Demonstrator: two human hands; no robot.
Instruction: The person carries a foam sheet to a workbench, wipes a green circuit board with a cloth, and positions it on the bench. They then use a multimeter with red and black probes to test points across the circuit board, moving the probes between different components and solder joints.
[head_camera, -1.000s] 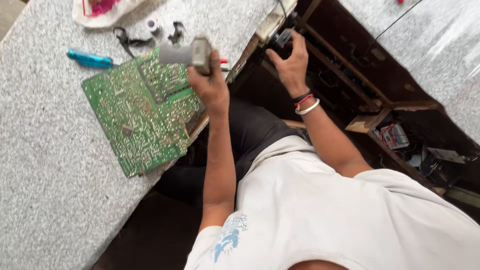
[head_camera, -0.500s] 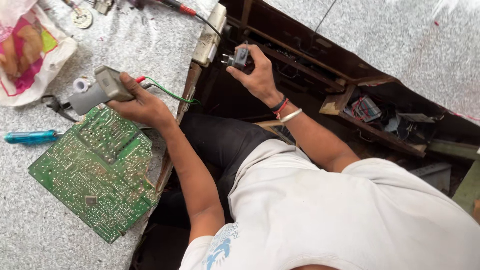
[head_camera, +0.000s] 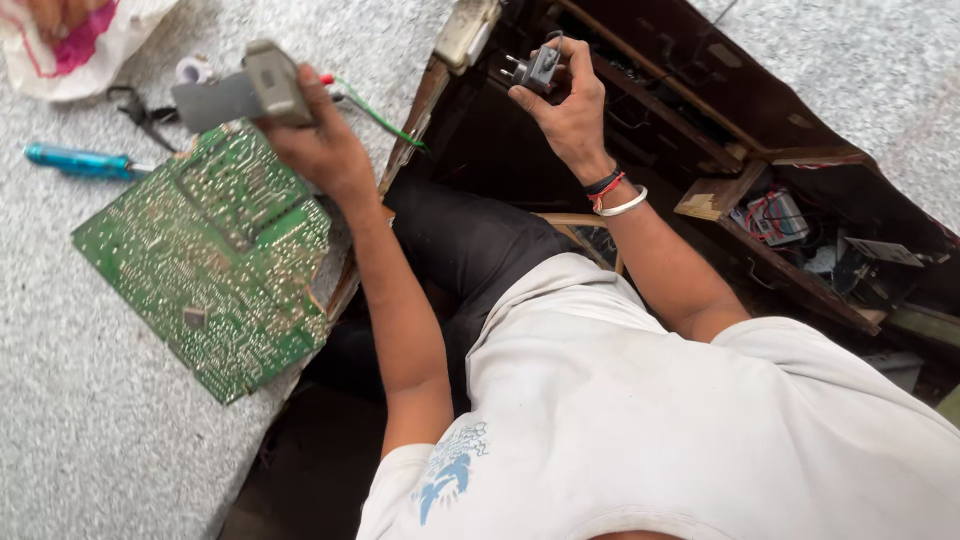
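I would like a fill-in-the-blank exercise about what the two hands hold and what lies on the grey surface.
1. The left hand holds a grey ____-shaped tool.
2. The right hand holds a dark plug with metal ____.
3. The circuit board on the stone surface is ____ in colour.
4. The screwdriver handle is ____.

Missing words: gun; pins; green; blue

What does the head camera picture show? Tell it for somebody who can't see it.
A person's left hand grips a grey boxy tool above a green circuit board on a speckled grey table. Their right hand holds a small dark two-pin plug over a dark wooden cabinet. A blue-handled screwdriver lies nearby.
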